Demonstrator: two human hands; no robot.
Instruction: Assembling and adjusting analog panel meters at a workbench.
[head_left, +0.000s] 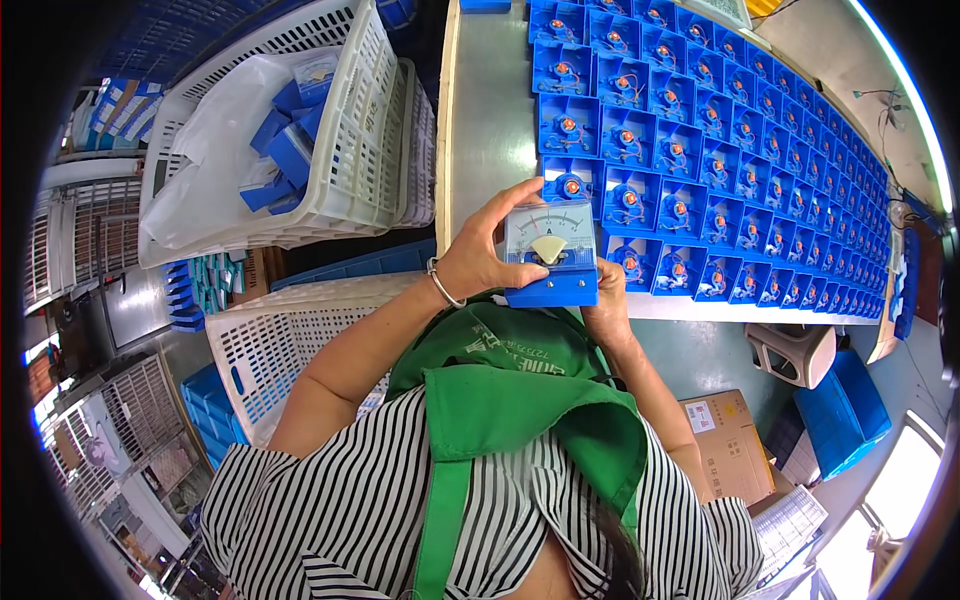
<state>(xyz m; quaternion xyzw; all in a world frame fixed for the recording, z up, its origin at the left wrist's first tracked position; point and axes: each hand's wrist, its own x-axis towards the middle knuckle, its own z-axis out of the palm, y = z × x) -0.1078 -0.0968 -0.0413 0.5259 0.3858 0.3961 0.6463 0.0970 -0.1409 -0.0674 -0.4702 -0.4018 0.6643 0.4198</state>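
Note:
Held in front of me, above the table's near edge, is a blue analog ammeter (548,240) with a clear front, a printed scale and a pale fan-shaped piece under it. My left hand (482,250) grips its left side, thumb on the lower front and fingers along the upper edge. At the right side my right hand (608,300) closes on the same meter; some of its fingers are hidden behind the casing. Just beyond stand rows of open blue meter housings (630,145), each with an orange-centred part and thin wires inside.
A white plastic crate (375,150) at the left holds blue casings (290,155) and a clear plastic bag (215,150). Another white crate (270,335) stands by my left arm. To the right are a cardboard box (730,450), a stool (800,352) and a blue bin (845,410).

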